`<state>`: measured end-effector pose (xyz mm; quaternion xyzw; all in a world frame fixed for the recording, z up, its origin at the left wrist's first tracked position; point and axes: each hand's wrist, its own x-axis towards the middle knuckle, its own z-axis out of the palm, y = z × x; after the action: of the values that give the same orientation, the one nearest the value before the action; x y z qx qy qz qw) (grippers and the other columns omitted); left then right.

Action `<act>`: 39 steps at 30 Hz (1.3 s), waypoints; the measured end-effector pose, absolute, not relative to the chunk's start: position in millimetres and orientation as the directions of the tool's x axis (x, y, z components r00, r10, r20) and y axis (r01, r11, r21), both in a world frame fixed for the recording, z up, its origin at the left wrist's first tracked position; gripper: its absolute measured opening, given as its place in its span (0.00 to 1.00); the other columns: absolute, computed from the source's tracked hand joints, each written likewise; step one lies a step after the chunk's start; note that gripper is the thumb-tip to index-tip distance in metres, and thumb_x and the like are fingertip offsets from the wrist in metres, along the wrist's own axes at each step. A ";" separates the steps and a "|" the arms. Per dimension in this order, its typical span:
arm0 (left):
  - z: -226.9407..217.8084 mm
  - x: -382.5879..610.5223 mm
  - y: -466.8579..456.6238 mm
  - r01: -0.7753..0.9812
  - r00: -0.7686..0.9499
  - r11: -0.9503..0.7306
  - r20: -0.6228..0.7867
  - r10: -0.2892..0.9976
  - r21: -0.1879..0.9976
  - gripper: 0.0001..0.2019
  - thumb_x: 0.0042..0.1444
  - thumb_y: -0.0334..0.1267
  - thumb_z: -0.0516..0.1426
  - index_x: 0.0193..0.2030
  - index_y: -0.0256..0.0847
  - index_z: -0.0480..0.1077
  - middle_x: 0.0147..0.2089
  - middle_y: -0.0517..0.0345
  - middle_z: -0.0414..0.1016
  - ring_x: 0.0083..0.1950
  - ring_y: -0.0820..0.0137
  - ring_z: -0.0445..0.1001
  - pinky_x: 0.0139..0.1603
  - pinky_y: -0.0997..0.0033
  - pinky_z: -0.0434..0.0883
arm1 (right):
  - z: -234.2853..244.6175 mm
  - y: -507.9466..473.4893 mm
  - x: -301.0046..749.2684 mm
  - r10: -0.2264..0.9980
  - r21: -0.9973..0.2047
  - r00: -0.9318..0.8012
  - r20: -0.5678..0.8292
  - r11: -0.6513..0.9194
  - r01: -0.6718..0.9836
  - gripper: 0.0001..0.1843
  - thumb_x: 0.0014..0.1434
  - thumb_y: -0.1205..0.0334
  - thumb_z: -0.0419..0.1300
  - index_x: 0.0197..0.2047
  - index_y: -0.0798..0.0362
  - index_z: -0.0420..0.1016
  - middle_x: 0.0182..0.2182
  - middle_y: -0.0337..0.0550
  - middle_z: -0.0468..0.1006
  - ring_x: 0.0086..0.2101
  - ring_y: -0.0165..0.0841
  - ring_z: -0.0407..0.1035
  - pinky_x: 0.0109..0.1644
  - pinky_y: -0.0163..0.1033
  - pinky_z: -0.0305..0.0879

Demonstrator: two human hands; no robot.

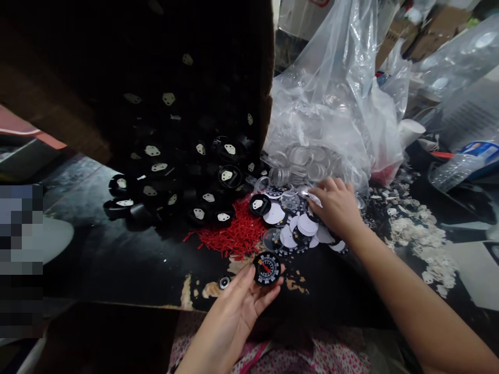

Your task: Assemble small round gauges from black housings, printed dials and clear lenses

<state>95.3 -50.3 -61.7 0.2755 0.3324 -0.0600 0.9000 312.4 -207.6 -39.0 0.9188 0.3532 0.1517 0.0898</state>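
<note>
In my left hand [244, 296] is a small round black dial gauge [267, 269] with white numbers and a red needle, pinched at its edge by thumb and fingers, face up. My right hand [337, 208] is over the right side of the heap, fingers curled down among clear plastic discs [302, 161] and dial faces. Its fingertips are close together; what lies between them is hidden. White and black dial discs [307, 226] lie in an overlapping pile below that hand. Red needles [237, 231] form a loose heap to their left.
A dark cardboard box [268, 104] on its side spills black round casings [218, 208] onto the black table [136, 270]. A clear plastic bag [335, 104] stands behind the discs. Small whitish pieces [413, 234] lie on the right, near a plastic bottle [460, 166]. A small metal-rimmed part [224, 282] lies near my left wrist.
</note>
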 end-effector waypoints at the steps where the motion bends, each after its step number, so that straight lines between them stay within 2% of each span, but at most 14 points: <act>1: -62.1 95.8 -50.8 0.299 0.771 0.838 -0.633 0.070 0.456 0.14 0.57 0.43 0.61 0.46 0.37 0.76 0.46 0.50 0.82 0.49 0.62 0.79 0.52 0.61 0.76 | -37.9 -205.9 313.6 0.682 0.283 0.702 0.203 -0.727 0.625 0.13 0.64 0.55 0.57 0.46 0.48 0.79 0.43 0.48 0.73 0.43 0.43 0.61 0.42 0.45 0.50; 4: -62.9 96.3 -51.8 0.314 0.762 0.833 -0.644 0.065 0.456 0.14 0.57 0.43 0.61 0.45 0.38 0.76 0.46 0.50 0.82 0.48 0.62 0.80 0.50 0.63 0.77 | -33.0 -201.5 320.5 0.715 0.316 0.679 0.166 -0.691 0.650 0.13 0.64 0.55 0.56 0.46 0.48 0.78 0.43 0.49 0.72 0.43 0.44 0.60 0.42 0.45 0.49; 9: -62.7 95.4 -52.4 0.288 0.762 0.840 -0.642 0.091 0.460 0.14 0.57 0.41 0.62 0.47 0.35 0.76 0.49 0.47 0.81 0.48 0.60 0.80 0.50 0.61 0.77 | -26.9 -198.0 330.4 0.775 0.355 0.621 0.117 -0.617 0.702 0.11 0.63 0.56 0.57 0.38 0.51 0.79 0.42 0.49 0.72 0.44 0.45 0.60 0.42 0.46 0.48; 12: -62.6 96.0 -52.9 0.289 0.763 0.838 -0.640 0.090 0.462 0.13 0.57 0.40 0.61 0.46 0.36 0.76 0.47 0.47 0.82 0.47 0.61 0.80 0.49 0.61 0.77 | -26.6 -196.4 333.8 0.784 0.368 0.609 0.121 -0.605 0.706 0.13 0.64 0.55 0.56 0.39 0.52 0.79 0.44 0.50 0.73 0.44 0.46 0.60 0.43 0.47 0.49; 16: -62.1 95.9 -52.9 0.297 0.761 0.836 -0.643 0.085 0.462 0.13 0.59 0.41 0.60 0.46 0.35 0.76 0.47 0.48 0.82 0.48 0.61 0.80 0.50 0.62 0.77 | -27.6 -195.0 340.0 0.812 0.372 0.570 0.127 -0.571 0.731 0.13 0.64 0.60 0.55 0.34 0.53 0.79 0.48 0.47 0.73 0.45 0.45 0.60 0.45 0.48 0.49; 22: -60.2 94.6 -50.3 0.295 0.766 0.852 -0.640 0.061 0.434 0.12 0.61 0.39 0.58 0.46 0.35 0.76 0.48 0.48 0.82 0.49 0.61 0.80 0.51 0.61 0.77 | -23.5 -207.4 344.2 0.812 0.348 0.543 0.214 -0.583 0.735 0.12 0.64 0.63 0.54 0.33 0.50 0.79 0.52 0.42 0.74 0.47 0.42 0.62 0.49 0.49 0.51; 24: -59.8 96.0 -49.7 0.288 0.767 0.861 -0.639 0.054 0.419 0.11 0.61 0.39 0.57 0.46 0.35 0.76 0.47 0.47 0.82 0.49 0.61 0.79 0.51 0.62 0.76 | -19.3 -211.6 330.5 0.780 0.313 0.542 0.312 -0.623 0.717 0.12 0.65 0.62 0.54 0.35 0.50 0.79 0.50 0.43 0.76 0.47 0.43 0.63 0.50 0.49 0.52; 26: -59.2 98.9 -49.6 0.284 0.769 0.874 -0.638 0.038 0.395 0.11 0.62 0.38 0.57 0.46 0.35 0.76 0.48 0.48 0.82 0.49 0.61 0.79 0.53 0.61 0.76 | -16.2 -211.8 303.1 0.719 0.217 0.522 0.459 -0.660 0.719 0.11 0.65 0.61 0.55 0.37 0.51 0.79 0.48 0.46 0.77 0.47 0.43 0.65 0.51 0.49 0.55; 28: -58.1 102.7 -50.2 0.265 0.779 0.895 -0.627 0.020 0.358 0.10 0.62 0.37 0.57 0.45 0.37 0.77 0.47 0.50 0.82 0.49 0.63 0.80 0.54 0.61 0.75 | -17.0 -207.4 265.8 0.688 0.082 0.481 0.544 -0.614 0.785 0.09 0.64 0.61 0.56 0.38 0.52 0.78 0.47 0.47 0.79 0.48 0.42 0.67 0.53 0.50 0.57; 30: -56.6 106.3 -51.2 0.238 0.796 0.917 -0.606 0.006 0.321 0.10 0.62 0.39 0.58 0.43 0.39 0.78 0.46 0.52 0.83 0.47 0.65 0.80 0.55 0.61 0.75 | -22.4 -200.5 227.9 0.750 -0.053 0.432 0.501 -0.471 0.880 0.08 0.63 0.65 0.56 0.41 0.51 0.77 0.49 0.45 0.79 0.51 0.40 0.68 0.56 0.50 0.58; 32: -55.4 108.7 -52.1 0.209 0.811 0.920 -0.585 0.027 0.332 0.11 0.61 0.43 0.58 0.42 0.40 0.78 0.45 0.53 0.83 0.47 0.65 0.80 0.54 0.62 0.75 | -29.8 -194.2 198.9 0.783 -0.180 0.414 0.464 -0.374 0.910 0.09 0.62 0.68 0.57 0.45 0.52 0.75 0.51 0.46 0.78 0.55 0.39 0.67 0.60 0.51 0.57; 34: -55.5 108.9 -52.7 0.198 0.806 0.894 -0.586 0.084 0.401 0.11 0.58 0.43 0.61 0.44 0.41 0.78 0.47 0.53 0.82 0.50 0.63 0.79 0.55 0.63 0.74 | -35.8 -190.4 183.1 0.786 -0.291 0.421 0.453 -0.316 0.903 0.10 0.61 0.69 0.58 0.47 0.53 0.75 0.53 0.47 0.77 0.57 0.40 0.65 0.63 0.52 0.55; 36: -57.2 107.0 -53.4 0.211 0.786 0.844 -0.599 0.154 0.493 0.11 0.54 0.40 0.64 0.45 0.45 0.78 0.51 0.55 0.81 0.55 0.61 0.76 0.57 0.64 0.73 | -38.0 -188.0 178.7 0.764 -0.408 0.439 0.473 -0.252 0.878 0.11 0.61 0.70 0.58 0.46 0.52 0.74 0.50 0.46 0.78 0.55 0.39 0.67 0.64 0.52 0.54; 39: -61.7 101.8 -55.7 0.234 0.809 0.725 -0.543 0.224 0.648 0.15 0.53 0.39 0.65 0.48 0.50 0.77 0.58 0.59 0.77 0.61 0.59 0.71 0.58 0.64 0.72 | -35.2 -182.6 182.1 0.633 -0.634 0.635 0.443 -0.279 0.721 0.10 0.64 0.68 0.55 0.46 0.51 0.73 0.44 0.44 0.79 0.48 0.35 0.72 0.57 0.45 0.62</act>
<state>101.8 -55.7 -61.7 0.3711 0.3087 -0.0026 0.8758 182.1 -182.6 -35.2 0.7980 0.4244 0.0515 -0.4249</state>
